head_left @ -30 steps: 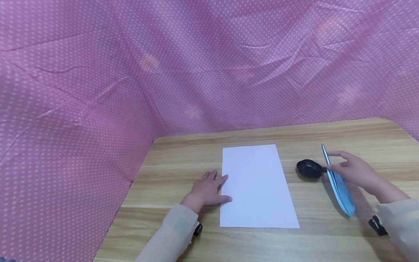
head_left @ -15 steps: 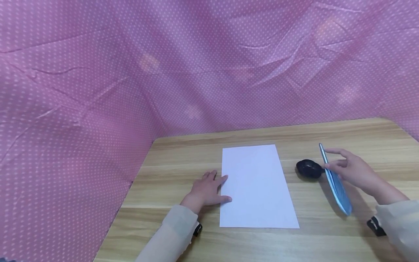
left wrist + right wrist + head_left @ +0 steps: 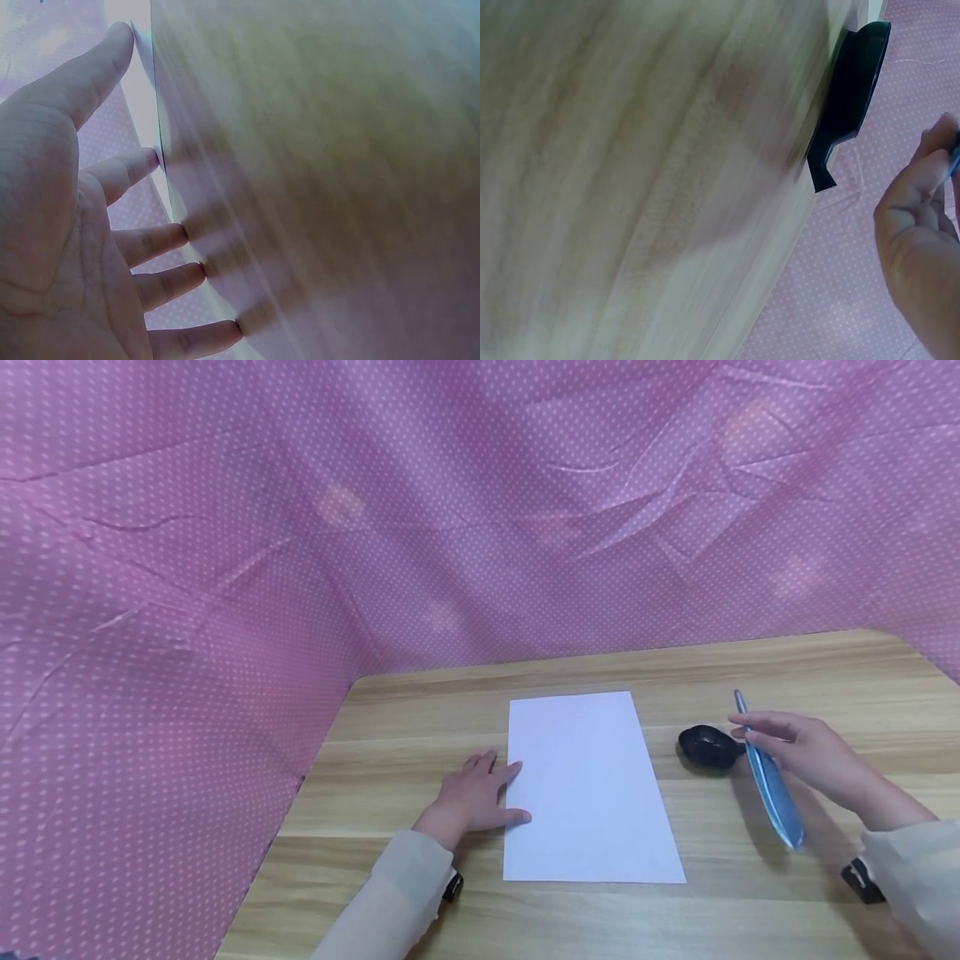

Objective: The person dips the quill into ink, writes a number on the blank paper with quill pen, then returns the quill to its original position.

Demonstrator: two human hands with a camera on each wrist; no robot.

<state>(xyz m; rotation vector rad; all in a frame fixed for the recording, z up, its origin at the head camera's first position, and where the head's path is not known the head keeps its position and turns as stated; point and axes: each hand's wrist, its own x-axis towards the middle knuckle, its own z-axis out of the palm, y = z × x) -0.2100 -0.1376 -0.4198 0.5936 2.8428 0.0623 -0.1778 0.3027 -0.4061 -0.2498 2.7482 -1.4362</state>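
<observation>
My left hand lies spread beside a white sheet of paper, thumb and index fingertip on its left edge. In the left wrist view, the fingers of that hand are extended, their tips along the surface. On the right, my right hand pinches a slim, shiny blue item, narrow at the top and widening into a flat, feather-like lower part. It is held tilted, over its own shadow. Only a sliver of it shows in the right wrist view, between the fingers of the hand.
A small black dish with a short handle sits between the paper and my right hand; the right wrist view shows this dish side-on. The wooden table ends at a pink dotted cloth behind and at left.
The blue item has shifted slightly left and turned, so its wide face looks narrower. My right fingers have slid forward around its upper part. The left hand and paper stay put.
</observation>
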